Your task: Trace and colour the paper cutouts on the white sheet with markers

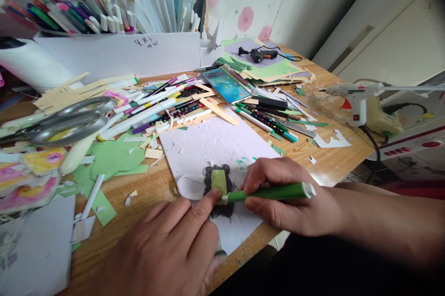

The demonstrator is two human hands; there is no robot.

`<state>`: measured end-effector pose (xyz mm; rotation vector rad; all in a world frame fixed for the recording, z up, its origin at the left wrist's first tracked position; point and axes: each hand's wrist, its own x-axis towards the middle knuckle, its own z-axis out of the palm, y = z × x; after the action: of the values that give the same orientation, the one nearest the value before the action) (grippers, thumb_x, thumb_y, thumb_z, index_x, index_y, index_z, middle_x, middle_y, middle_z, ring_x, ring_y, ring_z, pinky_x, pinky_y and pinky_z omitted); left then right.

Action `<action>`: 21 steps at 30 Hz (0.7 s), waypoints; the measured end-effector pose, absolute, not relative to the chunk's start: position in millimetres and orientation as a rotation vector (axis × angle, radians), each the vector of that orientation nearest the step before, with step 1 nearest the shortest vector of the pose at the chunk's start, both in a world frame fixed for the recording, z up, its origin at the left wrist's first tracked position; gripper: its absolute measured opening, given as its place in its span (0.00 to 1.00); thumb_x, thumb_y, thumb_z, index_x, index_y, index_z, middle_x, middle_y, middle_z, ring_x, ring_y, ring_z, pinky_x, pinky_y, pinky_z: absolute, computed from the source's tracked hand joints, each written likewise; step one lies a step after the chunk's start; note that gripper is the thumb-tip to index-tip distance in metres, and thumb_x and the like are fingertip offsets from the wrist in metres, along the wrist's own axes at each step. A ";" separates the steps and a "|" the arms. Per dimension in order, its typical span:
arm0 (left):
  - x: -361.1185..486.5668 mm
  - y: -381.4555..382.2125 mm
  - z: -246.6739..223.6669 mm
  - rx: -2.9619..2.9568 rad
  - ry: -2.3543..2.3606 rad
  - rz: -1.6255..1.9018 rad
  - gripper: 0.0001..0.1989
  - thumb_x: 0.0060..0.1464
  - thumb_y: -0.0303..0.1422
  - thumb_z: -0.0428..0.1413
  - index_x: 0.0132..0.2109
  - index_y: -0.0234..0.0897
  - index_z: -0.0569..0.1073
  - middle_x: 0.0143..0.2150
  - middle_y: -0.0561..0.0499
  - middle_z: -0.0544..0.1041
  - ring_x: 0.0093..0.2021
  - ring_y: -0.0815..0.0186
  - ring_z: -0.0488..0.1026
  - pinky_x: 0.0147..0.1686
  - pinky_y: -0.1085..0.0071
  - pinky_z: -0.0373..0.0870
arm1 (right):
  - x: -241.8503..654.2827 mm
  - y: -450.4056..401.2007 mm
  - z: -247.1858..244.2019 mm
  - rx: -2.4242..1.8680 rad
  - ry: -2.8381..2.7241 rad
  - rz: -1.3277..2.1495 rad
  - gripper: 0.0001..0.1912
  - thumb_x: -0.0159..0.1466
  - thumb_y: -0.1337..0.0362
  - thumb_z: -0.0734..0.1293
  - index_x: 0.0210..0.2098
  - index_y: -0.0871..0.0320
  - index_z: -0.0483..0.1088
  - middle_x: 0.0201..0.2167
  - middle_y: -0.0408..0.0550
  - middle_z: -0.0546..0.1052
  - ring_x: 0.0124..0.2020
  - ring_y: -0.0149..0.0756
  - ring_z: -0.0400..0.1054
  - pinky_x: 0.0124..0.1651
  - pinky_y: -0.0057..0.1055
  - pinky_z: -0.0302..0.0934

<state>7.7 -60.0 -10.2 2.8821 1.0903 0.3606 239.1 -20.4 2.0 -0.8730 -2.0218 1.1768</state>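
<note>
A small light-green rectangle (219, 179) lies on a black wavy-edged piece (227, 173), over a sheet of white paper (215, 143) near the table's front edge. My left hand (174, 240) presses its outstretched index fingertip on the lower part of the green rectangle, the other fingers resting loosely alongside. Pinched in my right hand (306, 215) is a green marker (271, 192), its tip touching the rectangle's lower right edge beside my left fingertip. A white loop-shaped piece (191, 186) sticks out to the left of the black piece.
Large grey scissors (69, 122) and green paper scraps (118, 154) lie to the left. Behind the sheet are scattered markers (153, 108) and a phone (226, 85). A white glue gun (361, 101) stands at the right edge. A white box (118, 55) with pens lines the back.
</note>
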 end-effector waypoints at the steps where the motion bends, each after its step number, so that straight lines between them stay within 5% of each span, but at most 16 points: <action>1: 8.0 -59.9 -9.9 2.888 1.093 0.355 0.16 0.62 0.31 0.40 0.37 0.41 0.72 0.52 0.50 0.74 0.42 0.56 0.68 0.41 0.57 0.61 | 239.5 -20.5 2.2 -0.855 -2.031 1.182 0.06 0.59 0.70 0.67 0.29 0.59 0.63 0.24 0.43 0.70 0.24 0.27 0.62 0.26 0.22 0.59; 21: 7.3 -61.6 -11.9 2.879 1.109 0.330 0.16 0.62 0.31 0.40 0.36 0.41 0.72 0.53 0.51 0.74 0.42 0.56 0.69 0.40 0.56 0.63 | 243.1 -20.9 0.2 -0.890 -2.038 1.130 0.06 0.58 0.68 0.67 0.27 0.59 0.64 0.25 0.46 0.73 0.28 0.32 0.67 0.29 0.26 0.63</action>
<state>7.3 -61.6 -11.9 2.8794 1.1092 0.3298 243.1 -20.9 0.2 -0.8901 -2.0380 1.1298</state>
